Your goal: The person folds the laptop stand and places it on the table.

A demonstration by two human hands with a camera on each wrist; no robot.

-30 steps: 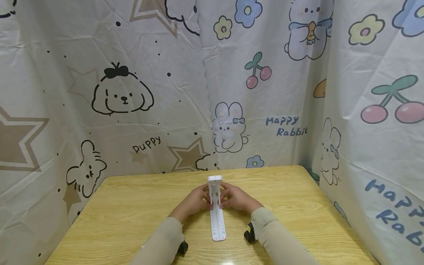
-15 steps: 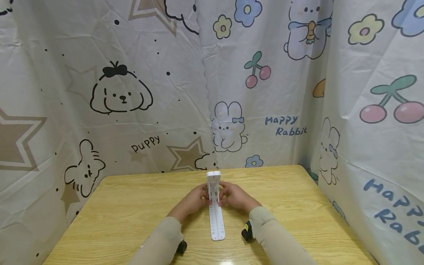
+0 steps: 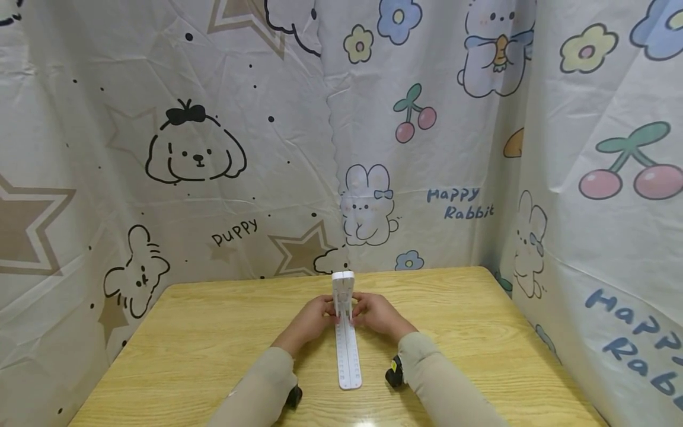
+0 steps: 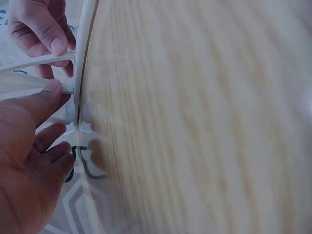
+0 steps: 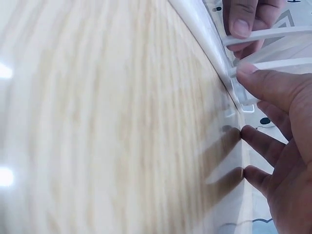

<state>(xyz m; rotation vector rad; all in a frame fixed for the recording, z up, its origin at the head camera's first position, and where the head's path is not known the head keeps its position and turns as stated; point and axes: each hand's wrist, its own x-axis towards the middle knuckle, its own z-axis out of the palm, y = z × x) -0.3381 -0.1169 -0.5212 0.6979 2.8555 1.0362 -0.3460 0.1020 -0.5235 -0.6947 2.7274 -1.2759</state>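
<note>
A white plastic folding stand (image 3: 349, 362) lies lengthwise at the middle of the table, its long slotted base pointing towards me. Its upright part (image 3: 343, 277) rises at the far end on thin side legs (image 5: 278, 33). From the left side, my left hand (image 3: 313, 317) pinches one leg low down, thumb on the near side. On the right, my right hand (image 3: 377, 314) pinches the other leg the same way. In the right wrist view two fingertips (image 5: 247, 132) of the right hand rest on the tabletop. The left hand's lower fingers (image 4: 56, 158) are loosely bent.
The wooden table (image 3: 224, 332) has a light yellow grain. A printed curtain (image 3: 267, 154) hangs behind it and another stretch runs along the right side. Black wrist cameras (image 3: 395, 372) sit under both sleeves.
Both hands have slid a little away from me along the base with the legs. The upright part's top stands slightly higher, and the base stays nearly in place.
</note>
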